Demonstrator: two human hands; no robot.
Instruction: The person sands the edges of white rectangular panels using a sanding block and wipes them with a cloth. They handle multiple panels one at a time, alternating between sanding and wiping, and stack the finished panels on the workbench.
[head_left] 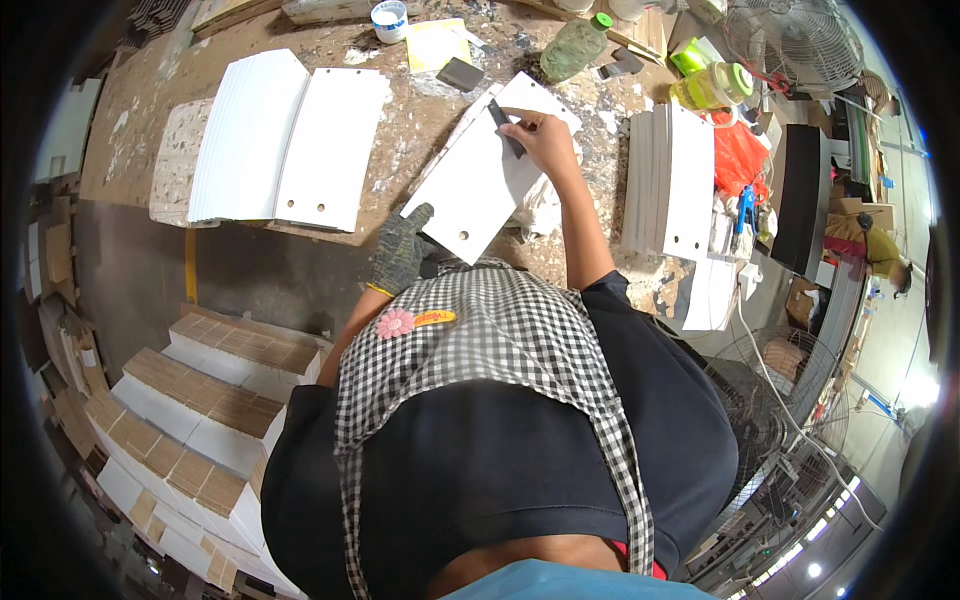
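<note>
A paint-spattered workbench spans the far half of the scene, its brown top blotched with white. Below it on the near left, rows of stacked white panels with brown cardboard edges step down toward the floor. On the bench at far left lies a fanned stack of white boards, the top one showing two small holes near its near edge. At right, a second stack of white boards stands just beside an orange plastic bag. In the middle, a white panel lies tilted across the bench edge, one hole near its near corner. The left hand, in a grey work glove, grips the panel's near-left edge with fingers curled over it. The bare right hand rests on the panel's far end, fingers pinched around a dark flat tool pressed against the surface. Farther back stand a green-capped clear bottle, a yellow-green bottle, a small white cup and a dark block.
</note>
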